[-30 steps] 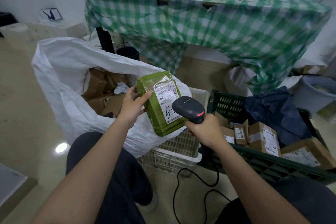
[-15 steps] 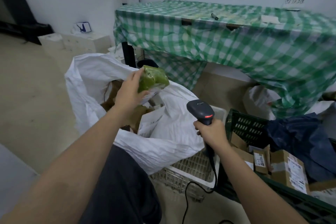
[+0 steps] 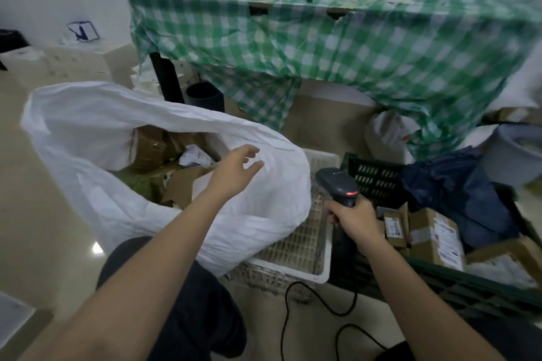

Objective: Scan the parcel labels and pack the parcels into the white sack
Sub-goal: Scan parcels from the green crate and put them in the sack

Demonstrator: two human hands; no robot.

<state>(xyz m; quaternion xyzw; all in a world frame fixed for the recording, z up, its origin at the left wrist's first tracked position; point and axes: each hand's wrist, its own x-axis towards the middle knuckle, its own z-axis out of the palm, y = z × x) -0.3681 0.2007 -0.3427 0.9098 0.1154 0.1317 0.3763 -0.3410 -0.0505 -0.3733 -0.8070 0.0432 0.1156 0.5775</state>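
Note:
The white sack (image 3: 88, 132) stands open on the floor at the left, with several brown parcels inside. The green parcel (image 3: 137, 183) lies low in the sack, mostly hidden. My left hand (image 3: 234, 170) hovers empty over the sack's near rim, fingers loosely spread. My right hand (image 3: 352, 217) grips the handle of the black barcode scanner (image 3: 338, 184), whose red light is on. Several labelled brown parcels (image 3: 434, 236) lie in the dark green crate (image 3: 375, 176) at the right.
A white slatted crate (image 3: 296, 249) sits between sack and green crate. A table under a green checked cloth (image 3: 322, 32) stands behind. A dark blue bag (image 3: 457, 193) lies in the green crate. The scanner's cable (image 3: 316, 305) loops on the floor. A grey bucket (image 3: 513, 152) is at the far right.
My left hand carried the green parcel from the scanner over the sack and let it go; the parcel now lies inside. The empty hand has moved rightward. The scanner hand stayed put.

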